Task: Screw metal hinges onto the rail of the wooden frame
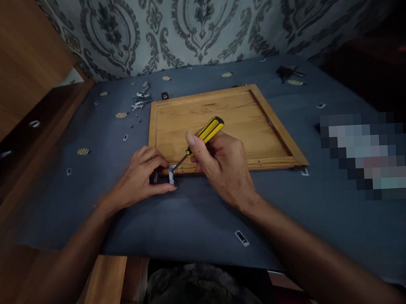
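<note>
A framed wooden cabinet door (221, 119) lies flat on a dark blue cloth (199, 215). My right hand (224, 166) is closed round a yellow-and-black screwdriver (205, 133), whose tip points down-left at a small metal hinge (171, 173) at the door's near left corner. My left hand (141, 175) is closed on that hinge and its dark part, pressing it against the door's front edge.
A pile of metal hinges and screws (141, 100) lies at the back left of the cloth. Dark hardware (287, 71) sits at the back right. Small labels (242, 237) dot the cloth. A wooden cabinet (15, 80) stands at the left, patterned wallpaper behind.
</note>
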### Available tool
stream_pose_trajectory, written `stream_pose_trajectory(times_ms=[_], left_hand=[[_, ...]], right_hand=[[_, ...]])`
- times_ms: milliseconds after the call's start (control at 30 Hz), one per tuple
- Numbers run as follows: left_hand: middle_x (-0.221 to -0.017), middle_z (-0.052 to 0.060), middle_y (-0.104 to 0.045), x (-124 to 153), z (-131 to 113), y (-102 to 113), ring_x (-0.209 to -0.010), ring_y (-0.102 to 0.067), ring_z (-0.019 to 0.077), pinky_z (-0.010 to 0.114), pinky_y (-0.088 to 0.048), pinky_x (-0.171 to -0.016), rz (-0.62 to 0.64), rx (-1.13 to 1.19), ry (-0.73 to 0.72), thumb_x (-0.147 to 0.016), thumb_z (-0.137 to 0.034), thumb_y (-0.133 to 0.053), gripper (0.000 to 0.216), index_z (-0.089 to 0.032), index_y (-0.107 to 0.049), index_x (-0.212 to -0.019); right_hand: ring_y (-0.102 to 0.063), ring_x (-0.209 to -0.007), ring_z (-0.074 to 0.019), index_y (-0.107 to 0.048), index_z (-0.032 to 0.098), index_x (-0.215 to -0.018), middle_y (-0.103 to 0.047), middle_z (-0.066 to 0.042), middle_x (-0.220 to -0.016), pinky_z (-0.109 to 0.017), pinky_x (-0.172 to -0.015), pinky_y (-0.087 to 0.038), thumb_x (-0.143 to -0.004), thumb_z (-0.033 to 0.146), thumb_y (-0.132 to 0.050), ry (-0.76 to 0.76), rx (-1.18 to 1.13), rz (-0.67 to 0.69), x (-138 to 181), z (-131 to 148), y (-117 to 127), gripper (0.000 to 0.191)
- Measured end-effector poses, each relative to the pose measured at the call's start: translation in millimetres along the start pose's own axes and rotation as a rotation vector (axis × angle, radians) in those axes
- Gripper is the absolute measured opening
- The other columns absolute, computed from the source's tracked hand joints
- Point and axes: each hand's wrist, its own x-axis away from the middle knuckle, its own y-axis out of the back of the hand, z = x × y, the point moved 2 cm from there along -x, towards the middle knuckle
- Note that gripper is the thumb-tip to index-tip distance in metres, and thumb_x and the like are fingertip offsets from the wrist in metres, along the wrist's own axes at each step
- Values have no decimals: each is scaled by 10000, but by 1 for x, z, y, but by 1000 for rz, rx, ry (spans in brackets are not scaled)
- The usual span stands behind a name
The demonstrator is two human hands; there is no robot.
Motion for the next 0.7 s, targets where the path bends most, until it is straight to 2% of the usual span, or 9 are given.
stream_pose_trajectory(times_ms=[333,533,700], left_hand=[[-1098,63,-682,0,1,0,-1078,-598,268,418,-485,-964,0,-12,3,-917,-612,-779,446,-196,-688,-1050],[-1163,70,-693,-1,0,0,-1135,-604,289,458,-472,-1026,22,14,48,-908,-565,-799,400,-211,-690,-1058],[-1148,66,-697,-2,0,-1,-1124,-606,287,452,-468,-1035,23,31,46,-896,-559,-812,394,-214,-693,-1043]], right_hand=[[-515,-559,-110,-580,199,-762,-576,18,-634,-288,-559,-378,-1038,648,-533,28,3,54,1,3,-1,529],[-433,-555,-98,-526,206,-686,-520,28,-608,-292,-559,-338,-1024,654,-563,117,78,91,-3,9,1,563],[-498,-588,-108,-620,182,-780,-557,18,-647,-269,-547,-376,-995,682,-599,69,-41,171,-13,11,-4,545]])
